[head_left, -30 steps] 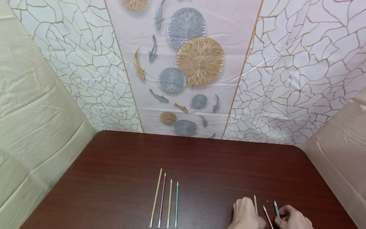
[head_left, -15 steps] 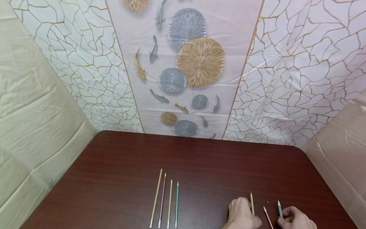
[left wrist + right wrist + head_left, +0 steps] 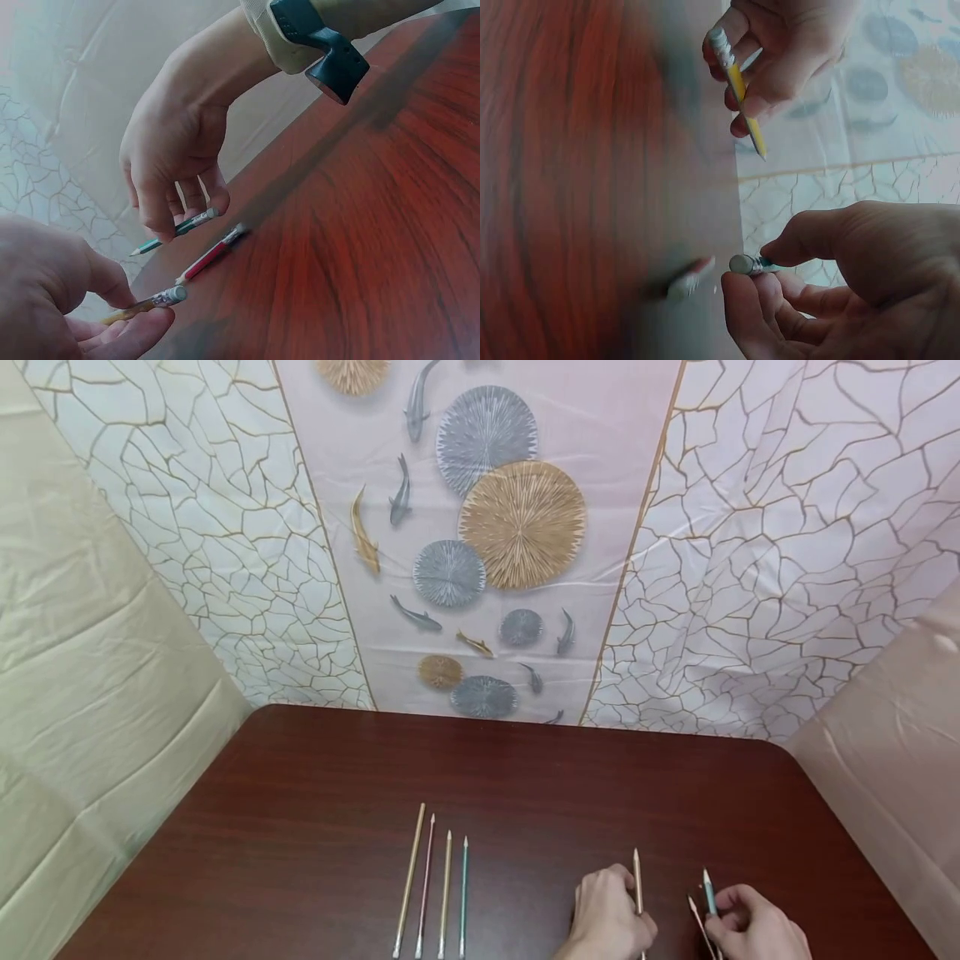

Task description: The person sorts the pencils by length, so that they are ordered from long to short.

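Observation:
In the head view, my left hand (image 3: 609, 917) pinches a short yellow pencil (image 3: 637, 883), its sharpened tip pointing away from me. The eraser end of this yellow pencil (image 3: 166, 297) sticks out past the thumb in the left wrist view. My right hand (image 3: 763, 928) pinches a short green pencil (image 3: 709, 893) between thumb and fingers. Between the hands a short red pencil (image 3: 208, 260) lies on the table; the green one is held above it. Both held pencils look raised off the tabletop.
Left of the hands, a row of longer pencils lies side by side: a gold one (image 3: 409, 878), a dark red one (image 3: 426, 885), a yellow one (image 3: 446, 893) and a green one (image 3: 464, 893). The dark brown table (image 3: 525, 777) meets patterned cloth (image 3: 487, 693) at its back.
My left hand has moved left, taking the yellow pencil away from the red one. My right hand shifted slightly right, then back left with the green pencil, now close to the red one.

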